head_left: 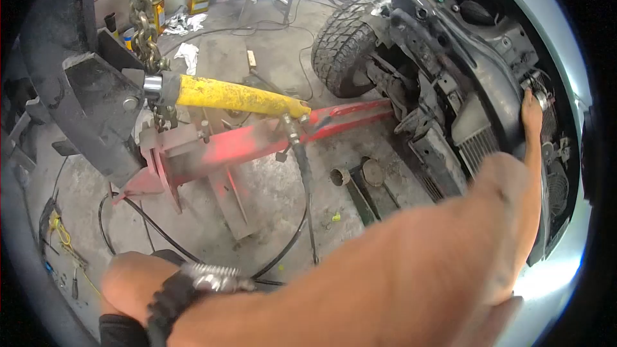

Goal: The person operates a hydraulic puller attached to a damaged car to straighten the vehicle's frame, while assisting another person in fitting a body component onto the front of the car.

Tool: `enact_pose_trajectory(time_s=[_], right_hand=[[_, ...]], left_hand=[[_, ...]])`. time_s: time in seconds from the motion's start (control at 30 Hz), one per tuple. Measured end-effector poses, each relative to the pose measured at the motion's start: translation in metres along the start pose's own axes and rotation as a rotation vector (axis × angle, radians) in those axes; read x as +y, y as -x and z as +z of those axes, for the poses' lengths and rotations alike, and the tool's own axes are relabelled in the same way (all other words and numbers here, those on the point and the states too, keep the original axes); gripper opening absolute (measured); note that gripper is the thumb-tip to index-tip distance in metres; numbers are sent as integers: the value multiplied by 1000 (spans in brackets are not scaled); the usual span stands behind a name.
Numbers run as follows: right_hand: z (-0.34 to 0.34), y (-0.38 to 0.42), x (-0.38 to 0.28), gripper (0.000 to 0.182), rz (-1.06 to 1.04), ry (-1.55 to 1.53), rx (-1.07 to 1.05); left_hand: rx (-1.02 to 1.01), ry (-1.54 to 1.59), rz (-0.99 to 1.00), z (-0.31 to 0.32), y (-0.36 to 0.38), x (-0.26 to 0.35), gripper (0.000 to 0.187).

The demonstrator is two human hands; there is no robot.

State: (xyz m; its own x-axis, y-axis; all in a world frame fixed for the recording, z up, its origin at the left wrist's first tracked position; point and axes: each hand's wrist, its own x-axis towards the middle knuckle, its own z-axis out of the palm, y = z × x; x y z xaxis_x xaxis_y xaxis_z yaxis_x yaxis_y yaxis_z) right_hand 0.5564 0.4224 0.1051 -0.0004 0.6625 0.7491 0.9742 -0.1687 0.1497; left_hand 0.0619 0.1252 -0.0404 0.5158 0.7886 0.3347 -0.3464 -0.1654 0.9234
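Observation:
At the right, my right hand reaches into the open front of a vehicle. Its fingers are closed at a small shiny metal part beside the dark front beam. My left hand is large and blurred close to the camera, with a watch on the wrist. One blurred digit points up before the vehicle's front; the other fingers cannot be made out, nor whether they hold anything. A finned cooler shows just above this hand.
A yellow hydraulic cylinder lies above a red steel beam reaching toward the vehicle. A heavy chain hangs at the upper left. Black hoses cross the floor. The tire stands behind the beam.

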Motion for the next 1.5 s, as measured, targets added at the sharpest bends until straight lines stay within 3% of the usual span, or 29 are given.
enact_pose_trajectory(time_s=[0.13, 0.2, 0.23, 0.27, 0.3, 0.43, 0.5, 0.53, 0.57, 0.6, 0.63, 0.67, 0.9, 0.93, 0.97, 1.0, 1.03, 1.07, 1.1, 1.13, 1.23, 1.27, 1.37, 1.4, 1.5], right_hand=[[-5, 6, -8, 58, -117, 54, -54], [19, -8, 22, 57, -336, 73, 99], [12, -7, 13, 58, -147, 64, -10], [12, -2, 13, 60, -192, 120, 110], [-3, 4, -2, 60, -79, 136, -34], [-31, 39, -43, 60, -50, 14, 48], [-1, 6, -10, 61, -64, -20, 11], [-4, 6, -12, 58, 41, 38, -13], [18, -21, 29, 52, -69, 155, -46], [51, -54, 84, 46, -384, 52, 74], [77, -85, 114, 43, -275, 159, -72], [97, -97, 142, 43, -506, 139, 98], [18, -17, 30, 47, -376, 45, 127], [22, -20, 43, 49, -412, 123, 175], [9, -12, 23, 48, -266, 154, 105], [19, -17, 31, 46, -327, 100, 191], [24, -26, 41, 44, -323, 380, 29], [56, -70, 76, 45, -293, 298, -58], [69, -88, 101, 47, -244, 210, -135], [89, -93, 124, 51, -238, 183, -14], [62, -47, 81, 61, -185, -28, 147], [61, -56, 89, 61, -140, -42, -36], [36, -38, 63, 60, -81, 21, 64], [35, -49, 77, 57, -139, 139, -17], [31, -50, 88, 54, -247, 141, 84]], left_hand=[[-75, -7, -21, 16, 3, 6, 60], [-73, -23, -50, 18, 6, 4, 61], [-68, -38, -66, 20, 8, 3, 61], [-70, -47, -79, 21, 10, 1, 61], [-73, -53, -90, 22, 13, -1, 61], [-33, -81, -103, 21, 25, 4, 62], [2, -119, -96, 25, 34, 8, 63], [13, -122, -99, 24, 37, 10, 63], [20, -131, -92, 23, 41, 12, 63], [37, -142, -92, 21, 47, 14, 64], [56, -155, -86, 22, 52, 17, 64], [69, -163, -80, 22, 57, 20, 64], [156, -212, -39, 27, 78, 25, 66], [147, -207, -49, 26, 79, 24, 66], [146, -203, -58, 22, 81, 25, 67], [143, -205, -65, 20, 82, 21, 67], [137, -196, -82, 17, 81, 17, 67], [125, -175, -97, 11, 77, 15, 68], [110, -158, -120, 8, 72, 7, 68], [110, -143, -157, 4, 69, -7, 68], [127, -103, -225, -9, 68, -100, 69], [181, -61, -364, -11, 68, -131, 63], [120, -130, -462, -29, 85, -216, 53], [142, -96, -483, -26, 90, -233, 52], [153, 0, -580, -25, 95, -263, 50]])
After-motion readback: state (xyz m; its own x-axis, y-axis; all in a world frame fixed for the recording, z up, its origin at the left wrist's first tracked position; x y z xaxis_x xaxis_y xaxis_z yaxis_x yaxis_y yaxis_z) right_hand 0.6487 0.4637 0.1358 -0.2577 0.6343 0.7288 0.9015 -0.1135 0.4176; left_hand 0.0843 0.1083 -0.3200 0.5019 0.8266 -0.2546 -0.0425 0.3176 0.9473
